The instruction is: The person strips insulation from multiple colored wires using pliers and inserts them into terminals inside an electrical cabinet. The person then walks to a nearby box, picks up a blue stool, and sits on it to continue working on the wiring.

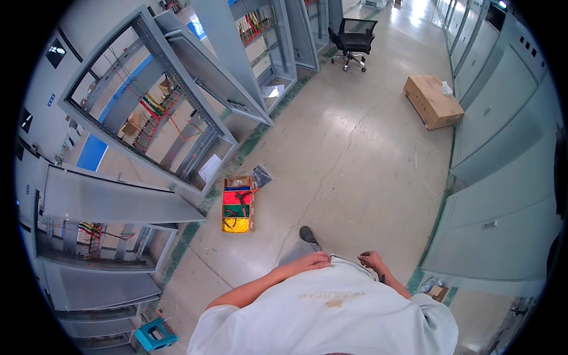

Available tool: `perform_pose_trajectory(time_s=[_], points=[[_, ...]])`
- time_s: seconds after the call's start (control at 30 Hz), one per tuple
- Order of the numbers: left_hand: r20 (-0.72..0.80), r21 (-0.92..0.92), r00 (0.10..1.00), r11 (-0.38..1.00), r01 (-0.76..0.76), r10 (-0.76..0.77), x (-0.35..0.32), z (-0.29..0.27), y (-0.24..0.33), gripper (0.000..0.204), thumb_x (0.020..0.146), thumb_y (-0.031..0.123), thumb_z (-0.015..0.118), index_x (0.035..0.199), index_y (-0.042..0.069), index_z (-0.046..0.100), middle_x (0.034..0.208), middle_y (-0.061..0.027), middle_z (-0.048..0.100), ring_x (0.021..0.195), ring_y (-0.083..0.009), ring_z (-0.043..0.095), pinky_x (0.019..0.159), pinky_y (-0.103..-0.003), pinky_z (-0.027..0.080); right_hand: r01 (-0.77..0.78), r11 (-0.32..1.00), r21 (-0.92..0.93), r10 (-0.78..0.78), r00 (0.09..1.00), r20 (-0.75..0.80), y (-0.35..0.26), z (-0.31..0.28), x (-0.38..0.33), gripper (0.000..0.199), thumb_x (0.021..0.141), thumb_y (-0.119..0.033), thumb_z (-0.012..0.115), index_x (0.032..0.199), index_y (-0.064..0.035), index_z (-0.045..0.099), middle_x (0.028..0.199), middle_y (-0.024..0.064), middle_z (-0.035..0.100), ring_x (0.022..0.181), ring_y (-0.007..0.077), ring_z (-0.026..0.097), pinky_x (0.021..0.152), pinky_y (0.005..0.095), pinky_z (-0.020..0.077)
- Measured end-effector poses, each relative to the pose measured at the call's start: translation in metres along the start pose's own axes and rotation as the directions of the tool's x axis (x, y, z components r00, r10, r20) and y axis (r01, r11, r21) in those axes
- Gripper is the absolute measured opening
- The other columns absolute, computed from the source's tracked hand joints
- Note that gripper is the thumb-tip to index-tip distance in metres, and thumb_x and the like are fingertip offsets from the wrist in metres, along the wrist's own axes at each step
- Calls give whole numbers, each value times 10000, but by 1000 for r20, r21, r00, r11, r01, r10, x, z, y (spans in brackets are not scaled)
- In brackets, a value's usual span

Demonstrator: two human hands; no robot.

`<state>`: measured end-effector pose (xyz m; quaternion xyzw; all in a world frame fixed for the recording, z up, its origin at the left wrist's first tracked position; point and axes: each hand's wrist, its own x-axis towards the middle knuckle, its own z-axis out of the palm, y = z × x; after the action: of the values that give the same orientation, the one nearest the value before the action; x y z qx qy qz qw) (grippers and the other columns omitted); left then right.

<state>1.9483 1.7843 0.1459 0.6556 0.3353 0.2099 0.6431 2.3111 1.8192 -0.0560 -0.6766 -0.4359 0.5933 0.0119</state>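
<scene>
My left hand is at my waist, its fingers curled at the hem of my white shirt; they appear to pinch the cloth. Just to the right, my right hand is held with bent fingers pressed together, near the same hem. Whatever may be between those fingers is too small to make out. A dark band circles the right wrist. Below the hands, one grey trouser leg and a dark shoe show on the floor.
Ahead to the left, a parts box on the floor holds red, green and yellow pieces. Open grey cabinets with coloured wires line the left; closed cabinets line the right. A cardboard box, an office chair and a teal stool stand around.
</scene>
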Motion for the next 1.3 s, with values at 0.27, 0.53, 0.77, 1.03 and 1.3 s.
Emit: perform_pose_trajectory(time_s=[0.27, 0.53, 0.77, 1.03, 1.3], points=[[131, -224, 991, 974, 3, 27, 47, -106, 23, 361, 1085, 321, 510, 1223, 8, 624, 1460, -106, 544, 1357, -246, 499, 1124, -370, 385, -110, 984, 137, 130, 981, -144, -45, -41, 44, 309, 853, -251, 768, 1047, -10, 757, 763, 44, 704, 644, 129, 650, 541, 285, 518], [48, -145, 998, 989, 43, -36, 63, -180, -2, 342, 1067, 292, 548, 1222, 7, 656, 1385, -127, 587, 1277, -210, 542, 1084, -363, 417, -107, 987, 122, 121, 986, -115, -106, -33, 101, 334, 906, -280, 675, 1089, -9, 743, 798, 107, 698, 647, 202, 670, 603, 357, 593], [-671, -311, 616, 911, 271, -413, 5, -251, -70, 309, 1006, 315, 651, 1048, 17, 722, 905, -40, 699, 890, -122, 618, 841, -292, 497, -83, 985, -154, 90, 995, 40, -174, -77, 214, 298, 891, -272, 664, 1000, -8, 750, 789, 104, 723, 654, 210, 694, 587, 373, 585], [-719, -603, 10, 632, 487, -695, -7, -145, -178, 441, 941, 442, 681, 807, 22, 688, 716, -95, 665, 685, -197, 600, 670, -379, 491, -3, 972, -235, 31, 993, 116, -300, -153, 344, 368, 913, -309, 706, 1179, -54, 691, 806, 55, 697, 682, 179, 666, 608, 362, 554], [-687, -537, -53, 459, 708, -724, 63, 66, -193, 386, 977, 372, 580, 865, 34, 732, 900, -201, 728, 868, -393, 696, 803, -459, 556, 172, 854, -492, -21, 955, 296, -416, -161, 376, 348, 885, -315, 693, 1028, -2, 748, 735, 56, 688, 623, 153, 651, 533, 297, 531]])
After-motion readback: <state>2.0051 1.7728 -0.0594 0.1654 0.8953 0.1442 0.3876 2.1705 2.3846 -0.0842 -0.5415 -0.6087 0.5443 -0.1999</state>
